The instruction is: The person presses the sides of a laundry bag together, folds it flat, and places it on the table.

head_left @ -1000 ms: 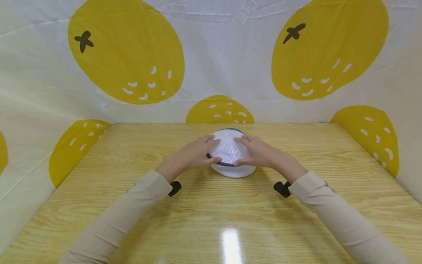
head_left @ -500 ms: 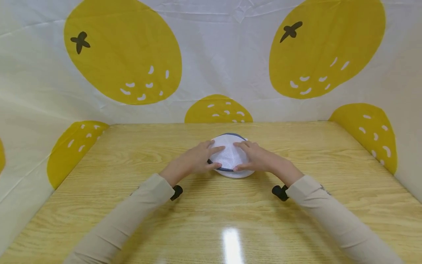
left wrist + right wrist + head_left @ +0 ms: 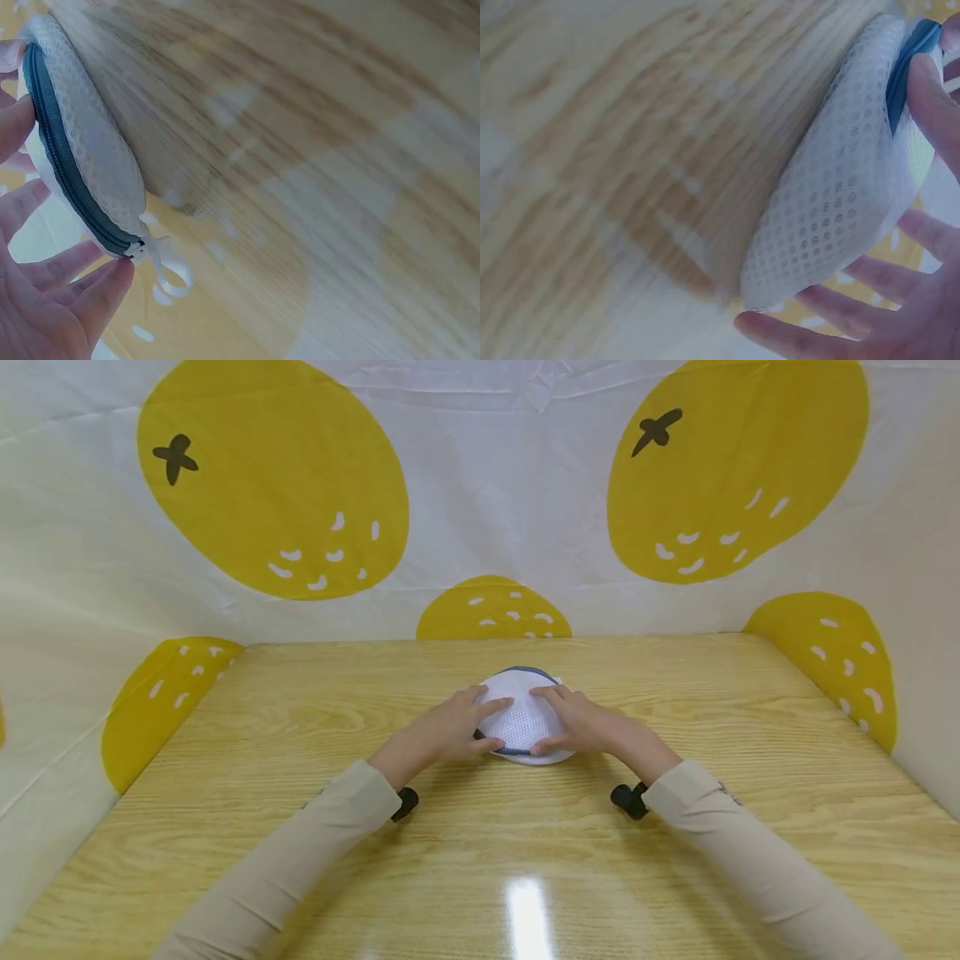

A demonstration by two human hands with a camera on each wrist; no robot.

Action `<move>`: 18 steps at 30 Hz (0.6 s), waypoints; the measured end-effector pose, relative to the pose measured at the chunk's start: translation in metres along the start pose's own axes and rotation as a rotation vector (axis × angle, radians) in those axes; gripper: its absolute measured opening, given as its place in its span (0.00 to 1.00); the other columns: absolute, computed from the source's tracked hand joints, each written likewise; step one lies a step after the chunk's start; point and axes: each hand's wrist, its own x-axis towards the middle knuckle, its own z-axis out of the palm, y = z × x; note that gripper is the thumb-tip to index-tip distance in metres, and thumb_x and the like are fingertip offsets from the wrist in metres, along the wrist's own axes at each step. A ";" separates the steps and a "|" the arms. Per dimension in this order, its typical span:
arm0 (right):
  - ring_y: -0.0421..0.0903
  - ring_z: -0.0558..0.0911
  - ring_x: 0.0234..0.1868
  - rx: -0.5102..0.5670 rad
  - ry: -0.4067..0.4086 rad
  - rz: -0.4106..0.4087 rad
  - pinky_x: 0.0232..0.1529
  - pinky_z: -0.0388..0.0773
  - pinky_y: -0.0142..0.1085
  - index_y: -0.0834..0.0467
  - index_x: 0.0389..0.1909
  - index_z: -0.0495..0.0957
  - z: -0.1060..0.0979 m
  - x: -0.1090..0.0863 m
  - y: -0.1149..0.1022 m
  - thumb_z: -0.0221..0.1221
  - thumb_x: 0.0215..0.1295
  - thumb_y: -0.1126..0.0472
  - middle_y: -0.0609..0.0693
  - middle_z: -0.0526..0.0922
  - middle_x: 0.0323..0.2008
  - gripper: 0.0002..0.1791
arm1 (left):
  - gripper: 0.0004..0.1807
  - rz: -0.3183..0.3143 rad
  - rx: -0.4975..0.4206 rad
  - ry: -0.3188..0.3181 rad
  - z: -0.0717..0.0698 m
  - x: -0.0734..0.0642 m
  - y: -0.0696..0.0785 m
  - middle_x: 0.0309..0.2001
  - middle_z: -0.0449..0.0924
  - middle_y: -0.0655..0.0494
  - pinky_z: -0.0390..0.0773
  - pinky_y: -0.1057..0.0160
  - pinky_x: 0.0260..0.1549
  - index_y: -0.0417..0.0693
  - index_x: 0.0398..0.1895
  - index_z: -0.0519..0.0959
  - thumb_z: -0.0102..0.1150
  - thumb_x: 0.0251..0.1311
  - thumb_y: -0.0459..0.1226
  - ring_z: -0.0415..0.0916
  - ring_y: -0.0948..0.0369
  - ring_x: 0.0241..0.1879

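Head view: White mesh bag point(image 3: 523, 724) is located at far ctr. of table point(image 3: 225, 777), in front of fruit-print cloth point(image 3: 510, 518). Bag is gripped from both sides: L side by L hand point(image 3: 450, 727), R side by R hand point(image 3: 588, 725). Thumbs are set at near edge; fingers are spread over top. Two beige sleeves point(image 3: 296, 856) are seen at bottom. Base-to-table contact is prob. but can't be confirmed from this angle.

L-wrist view: Dark zip point(image 3: 56, 146) is seen curving along bag rim, w/ white cord loop point(image 3: 157, 262) at lower end. Zip's upper part is touched by a thumb; lower end is met by fingertips of L hand. Rim is judged the stiffest part, so hold is best taken there. Cord loop should be left free of load, as it looks thin.

R-wrist view: Bulging mesh wall is shown; only a short run of zip is visible, w/ R thumb pressed beside it. R fingers are fanned along the opposite edge. Bag is est. light, soft & not fragile; wall would prob. dent if squeezed. Slip risk is rated low, given coarse mesh. Contents, if any, can't be determined.
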 end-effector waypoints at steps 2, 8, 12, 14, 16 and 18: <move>0.68 0.60 0.65 0.007 0.004 -0.002 0.62 0.60 0.60 0.59 0.70 0.51 0.000 0.000 0.001 0.62 0.56 0.43 0.68 0.55 0.67 0.47 | 0.36 0.002 -0.001 0.003 0.000 0.001 0.000 0.72 0.48 0.40 0.61 0.44 0.63 0.63 0.72 0.54 0.50 0.62 0.56 0.52 0.43 0.69; 0.66 0.58 0.67 0.061 0.026 -0.023 0.64 0.58 0.59 0.61 0.69 0.53 0.001 -0.002 0.004 0.63 0.55 0.45 0.69 0.55 0.66 0.46 | 0.36 0.017 -0.032 0.024 0.002 0.001 -0.002 0.72 0.48 0.42 0.60 0.45 0.64 0.64 0.71 0.55 0.51 0.61 0.56 0.52 0.44 0.69; 0.64 0.59 0.66 0.093 0.035 -0.017 0.64 0.59 0.58 0.61 0.68 0.55 0.002 -0.002 0.008 0.64 0.54 0.46 0.69 0.56 0.66 0.46 | 0.35 0.011 -0.076 0.025 0.002 0.001 -0.002 0.72 0.47 0.42 0.59 0.44 0.64 0.65 0.71 0.55 0.51 0.61 0.56 0.51 0.44 0.69; 0.64 0.60 0.66 0.103 0.036 -0.013 0.64 0.59 0.58 0.61 0.68 0.55 0.002 -0.003 0.009 0.65 0.54 0.46 0.68 0.56 0.65 0.46 | 0.35 0.006 -0.089 0.026 0.002 0.001 -0.001 0.72 0.47 0.42 0.59 0.43 0.64 0.65 0.71 0.55 0.51 0.61 0.56 0.50 0.44 0.70; 0.63 0.61 0.65 0.107 0.031 -0.009 0.63 0.60 0.58 0.61 0.68 0.55 0.002 -0.002 0.010 0.65 0.53 0.46 0.69 0.56 0.65 0.47 | 0.35 0.007 -0.093 0.030 0.003 0.001 0.000 0.72 0.47 0.42 0.59 0.43 0.64 0.64 0.71 0.56 0.51 0.61 0.56 0.50 0.43 0.70; 0.63 0.62 0.65 0.122 0.030 -0.006 0.63 0.60 0.57 0.61 0.68 0.55 0.001 -0.002 0.011 0.66 0.53 0.46 0.69 0.56 0.65 0.47 | 0.35 0.008 -0.096 0.039 0.004 0.002 0.001 0.72 0.48 0.42 0.59 0.42 0.63 0.64 0.71 0.56 0.52 0.61 0.56 0.50 0.43 0.69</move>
